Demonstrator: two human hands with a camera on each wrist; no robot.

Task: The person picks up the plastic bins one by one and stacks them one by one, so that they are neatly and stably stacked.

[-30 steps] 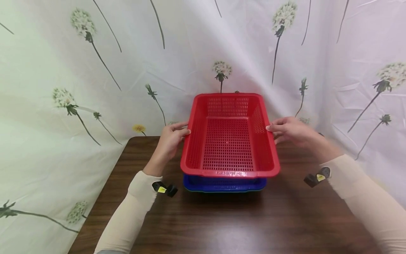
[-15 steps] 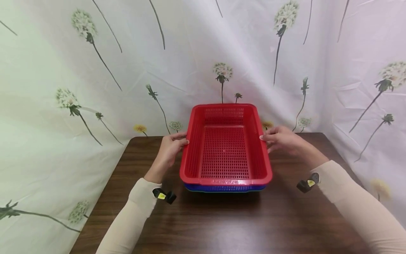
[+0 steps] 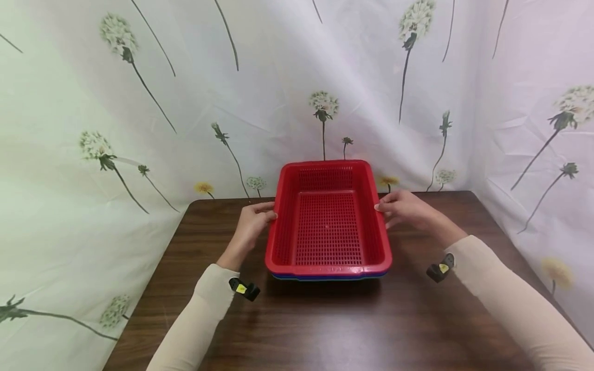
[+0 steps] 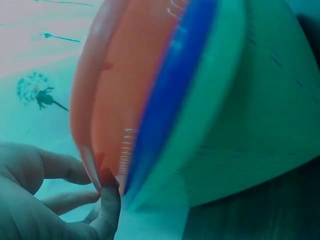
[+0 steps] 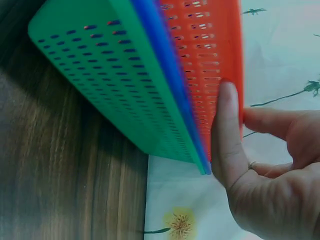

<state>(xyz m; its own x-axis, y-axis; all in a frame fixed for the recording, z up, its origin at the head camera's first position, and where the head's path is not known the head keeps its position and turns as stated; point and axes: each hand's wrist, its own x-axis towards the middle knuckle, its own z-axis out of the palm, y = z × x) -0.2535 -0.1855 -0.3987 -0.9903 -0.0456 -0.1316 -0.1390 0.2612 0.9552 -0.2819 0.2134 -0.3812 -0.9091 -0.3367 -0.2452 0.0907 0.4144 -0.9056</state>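
Observation:
A red plastic basket (image 3: 328,270) with a slotted floor sits nested in a blue basket (image 4: 172,95), and that one in a green basket (image 5: 95,70). The stack is at the back middle of the table. My left hand (image 3: 250,223) pinches the red basket's left rim between thumb and fingers. On the opposite side my right hand (image 3: 407,210) pinches the right rim, thumb above it in the head view. Both wrist views show red wall still standing above the blue rim. From the head, only thin blue and green edges show below the red front rim.
The dark wood table (image 3: 343,330) extends in front and to both sides of the stack. Close behind stands a white curtain (image 3: 260,93) printed with dandelions. A black wrist camera (image 3: 244,289) juts from the left sleeve, another from the right.
Both hands have lowered the red basket into the blue one, its rim now close over the blue rim. Much less blue shows at the front. The right hand has moved inward and left.

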